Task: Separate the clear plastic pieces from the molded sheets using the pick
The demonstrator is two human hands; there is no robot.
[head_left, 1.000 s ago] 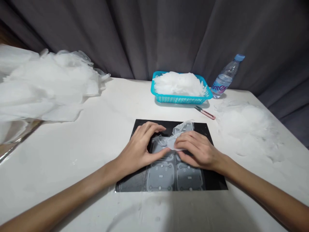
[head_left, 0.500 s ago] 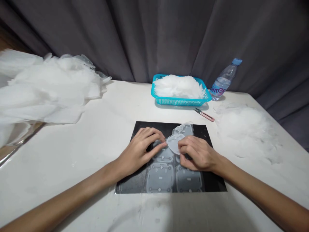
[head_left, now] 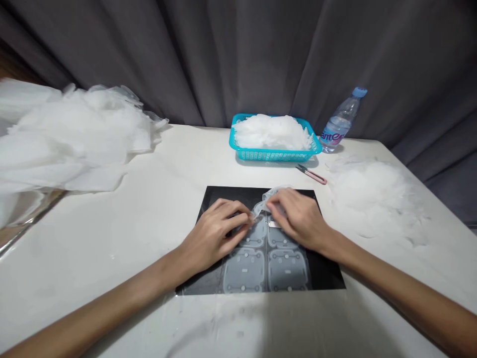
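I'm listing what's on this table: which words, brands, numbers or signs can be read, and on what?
"ante", on the label of the bottle; further lettering unclear.
Small marks on the grey shapes over the black sheet: too small to read.

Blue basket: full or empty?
Full: in the head view, soft white pieces heap above the front rim of the blue basket.

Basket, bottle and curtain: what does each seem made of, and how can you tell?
Basket: probably moulded plastic, slightly glossy, judging by perforated blue walls.
Bottle: apparently clear, shiny plastic; its upper part is see-through.
Curtain: likely matt cloth, hanging in soft folds.
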